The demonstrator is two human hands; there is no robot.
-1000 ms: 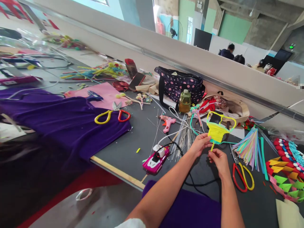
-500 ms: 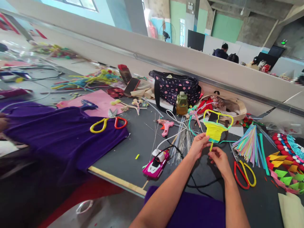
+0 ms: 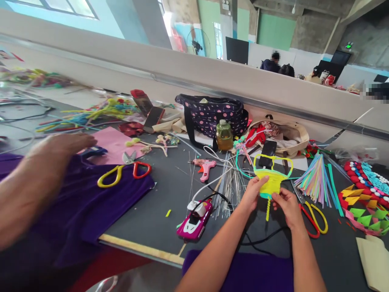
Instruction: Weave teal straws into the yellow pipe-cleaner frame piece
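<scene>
In front of me a yellow pipe-cleaner piece [image 3: 271, 185] is held upright between both hands. It has a wound yellow body, teal edges, open yellow loops at the top and a twisted stem hanging down. My left hand [image 3: 254, 191] pinches its left side, thumb across the front. At the lower right corner, the fingers of my right hand [image 3: 285, 205] are closed on the same piece. Scissors [image 3: 313, 215] with red and yellow handles lie just right of my right hand, beside a fan of pastel pipe cleaners [image 3: 316, 178]. A phone [image 3: 267, 154] lies behind the piece.
A co-worker's arm [image 3: 39, 182] reaches over purple cloth [image 3: 121, 207] at left, near more scissors [image 3: 124, 174]. A pink glue gun [image 3: 206, 168], thin wires [image 3: 229, 186] and a power strip [image 3: 194, 223] with cords lie left of my arms. Behind stand a bottle [image 3: 224, 136] and bag [image 3: 209, 117].
My right hand has moved from the twisted stem up to the body's lower right corner, leaving the stem hanging free. A co-worker's arm has come in at left. The view has shifted slightly right.
</scene>
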